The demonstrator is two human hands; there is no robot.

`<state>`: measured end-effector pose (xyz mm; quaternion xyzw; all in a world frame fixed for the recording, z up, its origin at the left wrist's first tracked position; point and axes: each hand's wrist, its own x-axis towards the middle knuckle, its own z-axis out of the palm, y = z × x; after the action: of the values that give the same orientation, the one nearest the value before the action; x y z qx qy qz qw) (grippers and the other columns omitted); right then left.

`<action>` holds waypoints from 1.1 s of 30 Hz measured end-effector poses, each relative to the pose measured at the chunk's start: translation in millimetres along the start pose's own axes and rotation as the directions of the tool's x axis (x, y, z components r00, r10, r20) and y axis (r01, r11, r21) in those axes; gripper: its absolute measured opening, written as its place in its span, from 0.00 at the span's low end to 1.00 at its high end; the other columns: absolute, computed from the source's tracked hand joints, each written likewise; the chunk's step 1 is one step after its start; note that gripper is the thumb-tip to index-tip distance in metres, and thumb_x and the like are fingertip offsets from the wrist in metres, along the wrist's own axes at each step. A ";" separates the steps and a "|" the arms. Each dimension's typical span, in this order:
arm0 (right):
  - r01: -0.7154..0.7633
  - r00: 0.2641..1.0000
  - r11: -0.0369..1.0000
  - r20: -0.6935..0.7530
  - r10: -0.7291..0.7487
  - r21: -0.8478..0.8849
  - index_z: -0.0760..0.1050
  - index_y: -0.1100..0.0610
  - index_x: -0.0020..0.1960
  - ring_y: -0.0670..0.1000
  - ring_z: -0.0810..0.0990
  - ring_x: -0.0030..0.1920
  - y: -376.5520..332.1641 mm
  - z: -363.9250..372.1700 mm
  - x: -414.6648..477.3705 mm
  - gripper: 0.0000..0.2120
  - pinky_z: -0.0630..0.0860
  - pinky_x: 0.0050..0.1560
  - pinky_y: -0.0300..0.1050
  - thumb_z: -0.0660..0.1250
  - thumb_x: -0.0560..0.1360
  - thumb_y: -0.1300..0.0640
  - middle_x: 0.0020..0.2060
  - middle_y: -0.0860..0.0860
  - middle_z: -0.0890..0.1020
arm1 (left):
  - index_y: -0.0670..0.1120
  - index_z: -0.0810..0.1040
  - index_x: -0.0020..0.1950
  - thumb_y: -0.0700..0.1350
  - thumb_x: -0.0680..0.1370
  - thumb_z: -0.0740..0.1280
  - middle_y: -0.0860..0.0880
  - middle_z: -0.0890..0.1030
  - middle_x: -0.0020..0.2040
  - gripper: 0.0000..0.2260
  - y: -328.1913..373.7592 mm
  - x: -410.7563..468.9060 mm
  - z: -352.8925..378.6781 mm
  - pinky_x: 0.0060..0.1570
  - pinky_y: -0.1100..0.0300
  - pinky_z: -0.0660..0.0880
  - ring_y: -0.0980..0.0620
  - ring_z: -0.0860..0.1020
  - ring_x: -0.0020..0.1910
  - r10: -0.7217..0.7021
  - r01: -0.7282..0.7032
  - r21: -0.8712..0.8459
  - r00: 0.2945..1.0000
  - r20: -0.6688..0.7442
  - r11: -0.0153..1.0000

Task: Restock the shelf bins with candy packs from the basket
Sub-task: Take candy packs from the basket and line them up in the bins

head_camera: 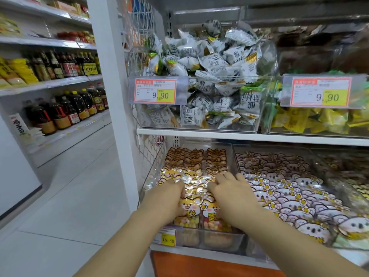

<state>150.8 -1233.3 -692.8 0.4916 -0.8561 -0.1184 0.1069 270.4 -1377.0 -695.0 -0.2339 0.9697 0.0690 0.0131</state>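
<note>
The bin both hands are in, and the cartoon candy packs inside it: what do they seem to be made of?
The bin looks like clear rigid plastic: packs show through its glossy front wall. The candy packs look like thin shiny plastic film, glinting and crinkled, with candies visible through a clear lower panel. Exact plastics can't be told.

A white upper shelf (pixel 239 135) crosses the middle right of the frame. On it stand two clear bins side by side: the left bin (pixel 195 124) is heaped with grey and white wrapped sweets, and the right bin (pixel 311 130) holds yellow packs. Each bin carries a price tag reading 9.90. Below, the lower shelf (pixel 209 254) holds a clear bin of orange cartoon candy packs (pixel 211 239), and just beside it on the right a bin of pink koala packs (pixel 259 145). The pale tiled floor (pixel 69 186) fills the lower left.
</note>
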 end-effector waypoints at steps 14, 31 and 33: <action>-0.109 0.983 0.986 0.164 0.088 0.125 0.59 0.58 0.74 0.59 0.78 0.60 -21.4 4.3 -2.0 0.31 0.72 0.47 0.49 0.66 0.74 0.68 0.67 0.56 0.69 | 0.53 0.65 0.54 0.47 0.69 0.79 0.48 0.78 0.52 0.25 -8.0 20.7 39.6 0.38 0.56 0.71 0.50 0.77 0.44 -0.101 0.129 -0.327 0.990 0.101 0.936; 0.337 0.886 0.877 0.201 -0.419 0.341 0.46 0.36 0.79 0.50 0.37 0.79 -27.8 23.9 -17.3 0.37 0.42 0.78 0.59 0.60 0.77 0.32 0.79 0.44 0.38 | 0.60 0.71 0.70 0.72 0.74 0.54 0.52 0.59 0.73 0.29 -48.0 -26.3 31.9 0.68 0.50 0.71 0.49 0.61 0.74 0.410 -0.429 0.139 0.901 0.143 0.893; 0.373 0.856 0.864 0.235 -0.461 0.338 0.47 0.37 0.79 0.49 0.33 0.78 -22.3 21.1 -14.9 0.37 0.40 0.78 0.60 0.60 0.77 0.34 0.78 0.43 0.34 | 0.61 0.71 0.71 0.72 0.75 0.58 0.56 0.46 0.79 0.28 -51.9 -22.9 31.9 0.74 0.48 0.64 0.49 0.50 0.80 0.428 -0.453 0.112 0.883 0.191 0.885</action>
<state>170.0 -1229.2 -720.7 0.6525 -0.7415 -0.0915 -0.1270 314.3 -1407.9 -731.8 0.0009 0.9955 0.0142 0.0933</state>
